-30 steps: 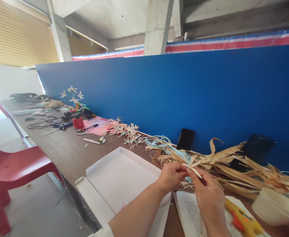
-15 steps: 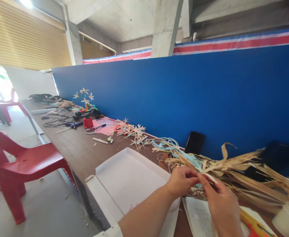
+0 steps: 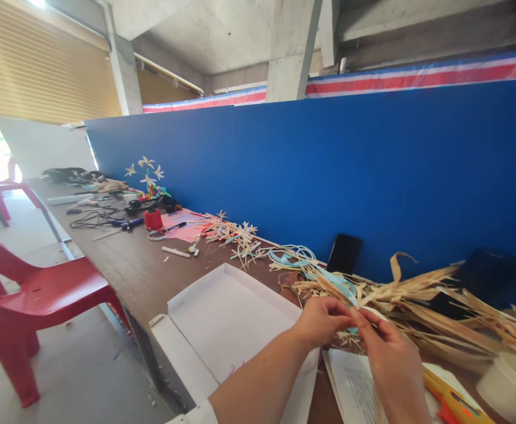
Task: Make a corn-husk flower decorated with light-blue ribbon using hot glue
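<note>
My left hand (image 3: 323,321) and my right hand (image 3: 385,347) meet fingertip to fingertip above the table. Both are closed in a pinch on a small pale strip (image 3: 376,313), mostly hidden by the fingers; it resembles the dried husk nearby. Just behind the hands lies a heap of dried tan husk strips (image 3: 416,288), with light blue ribbon (image 3: 328,277) looped at its left. Under my left forearm is a shallow white box lid (image 3: 222,318). An open book (image 3: 355,377) lies beneath my right hand, beside a yellow and red tool (image 3: 452,397).
A black phone (image 3: 345,253) leans on the blue partition (image 3: 284,165). Along the table (image 3: 143,277) are small husk flowers (image 3: 242,235), a red spool (image 3: 153,219), cables and a glue gun (image 3: 127,224). A white tub (image 3: 511,383) stands right; a red chair (image 3: 63,288) left.
The view has shifted slightly, moving the scene a little to the left. Both hands keep their pinch together; less of the pale strip shows beyond the right fingers.
</note>
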`<state>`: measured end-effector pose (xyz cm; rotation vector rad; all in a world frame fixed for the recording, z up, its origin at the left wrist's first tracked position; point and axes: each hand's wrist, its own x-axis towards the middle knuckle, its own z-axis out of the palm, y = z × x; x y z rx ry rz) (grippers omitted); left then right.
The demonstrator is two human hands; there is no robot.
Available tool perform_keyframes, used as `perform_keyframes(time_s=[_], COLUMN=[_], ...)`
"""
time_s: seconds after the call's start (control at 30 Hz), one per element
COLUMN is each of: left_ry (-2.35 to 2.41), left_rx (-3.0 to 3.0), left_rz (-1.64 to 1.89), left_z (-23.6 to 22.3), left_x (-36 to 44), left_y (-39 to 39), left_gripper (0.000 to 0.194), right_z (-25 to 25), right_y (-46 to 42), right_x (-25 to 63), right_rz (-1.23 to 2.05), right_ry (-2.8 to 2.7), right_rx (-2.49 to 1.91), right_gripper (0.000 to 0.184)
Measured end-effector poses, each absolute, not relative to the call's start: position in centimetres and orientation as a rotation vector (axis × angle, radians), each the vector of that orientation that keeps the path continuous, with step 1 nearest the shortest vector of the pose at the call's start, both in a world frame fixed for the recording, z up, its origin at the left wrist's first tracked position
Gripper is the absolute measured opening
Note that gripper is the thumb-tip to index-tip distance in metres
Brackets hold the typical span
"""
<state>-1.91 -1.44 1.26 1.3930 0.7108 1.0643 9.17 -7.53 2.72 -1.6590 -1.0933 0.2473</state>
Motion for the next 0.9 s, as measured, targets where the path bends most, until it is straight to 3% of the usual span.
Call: perform_keyframes(time_s=[0.47,0.9], left_ry=[0.98,1.157], left_rx=[1.24,1.062], left_rz=[1.274,1.54], left_z=[1.6,0.6], left_x=[-3.4,-5.0], left_y=[0.3,2.2], left_gripper=[0.015,0.021], right_z=[1.5,0.3], right_y=[-6.8,-6.1], right_x=[8.8,9.7], right_rz=[0.533,0.498], right_ry=[-0.874,-0.702], right_rx=[-1.396,-1.388], right_gripper=[0.053,0.045])
